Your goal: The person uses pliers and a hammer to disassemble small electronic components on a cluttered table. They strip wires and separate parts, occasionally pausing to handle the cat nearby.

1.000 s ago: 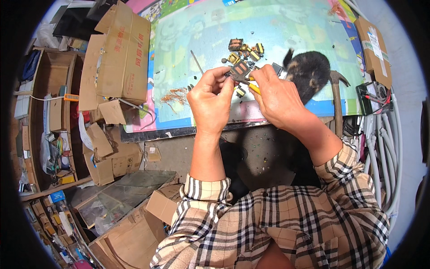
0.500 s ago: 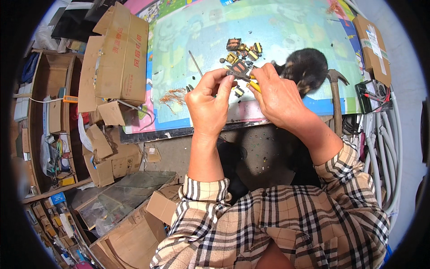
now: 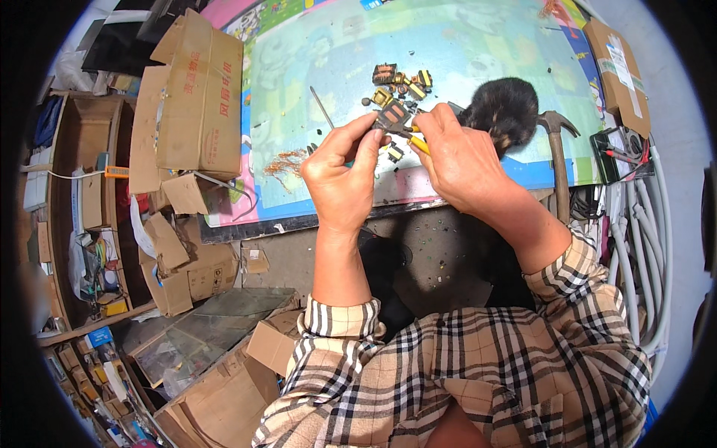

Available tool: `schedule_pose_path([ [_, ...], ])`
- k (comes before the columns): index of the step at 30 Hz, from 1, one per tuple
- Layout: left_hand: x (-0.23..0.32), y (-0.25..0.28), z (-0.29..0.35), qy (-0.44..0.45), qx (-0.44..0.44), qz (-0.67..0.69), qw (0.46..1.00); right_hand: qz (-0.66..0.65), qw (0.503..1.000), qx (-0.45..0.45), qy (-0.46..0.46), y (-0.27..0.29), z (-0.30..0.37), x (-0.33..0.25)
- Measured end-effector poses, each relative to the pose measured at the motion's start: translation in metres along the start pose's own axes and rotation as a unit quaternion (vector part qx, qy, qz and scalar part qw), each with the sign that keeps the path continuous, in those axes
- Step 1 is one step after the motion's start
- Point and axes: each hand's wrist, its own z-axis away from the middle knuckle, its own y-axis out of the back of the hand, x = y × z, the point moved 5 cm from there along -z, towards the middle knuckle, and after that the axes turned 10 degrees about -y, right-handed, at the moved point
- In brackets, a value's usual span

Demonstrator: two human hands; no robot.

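My left hand (image 3: 343, 175) pinches a small black and copper transformer part (image 3: 392, 117) between thumb and fingers, held above the table. My right hand (image 3: 463, 160) grips a yellow-handled tool (image 3: 415, 142) whose tip meets that part. Just beyond the hands lies a small heap of similar yellow and black parts (image 3: 403, 81) on the light blue patterned mat (image 3: 478, 45). A thin metal rod (image 3: 323, 109) lies on the mat to the left of the hands.
A dark furry animal (image 3: 504, 108) sits on the mat beside my right hand. A hammer (image 3: 556, 157) lies to its right. Cardboard boxes (image 3: 190, 97) stand on the left, a box (image 3: 616, 71) and grey hoses (image 3: 642, 246) on the right. Copper wire scraps (image 3: 284, 160) lie near the mat's edge.
Both hands have stayed together over the part, shifting only slightly. The dark animal has moved a little to the left, closer to my right hand.
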Motion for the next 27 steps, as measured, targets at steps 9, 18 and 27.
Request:
schedule_pose_path([
  [9,0.0057,0.0015,-0.0019,-0.027,-0.024,-0.035,0.999,0.029,1.0,-0.009,0.001,-0.0008,0.0,0.0001],
  [18,0.0065,0.0032,-0.003,-0.044,-0.038,-0.04,0.998,0.035,0.999,0.01,0.016,-0.0022,0.0014,0.0014],
  [27,0.0031,0.0031,-0.0028,-0.005,-0.032,0.018,0.999,0.027,0.999,0.029,0.023,-0.0044,0.0032,-0.0007],
])
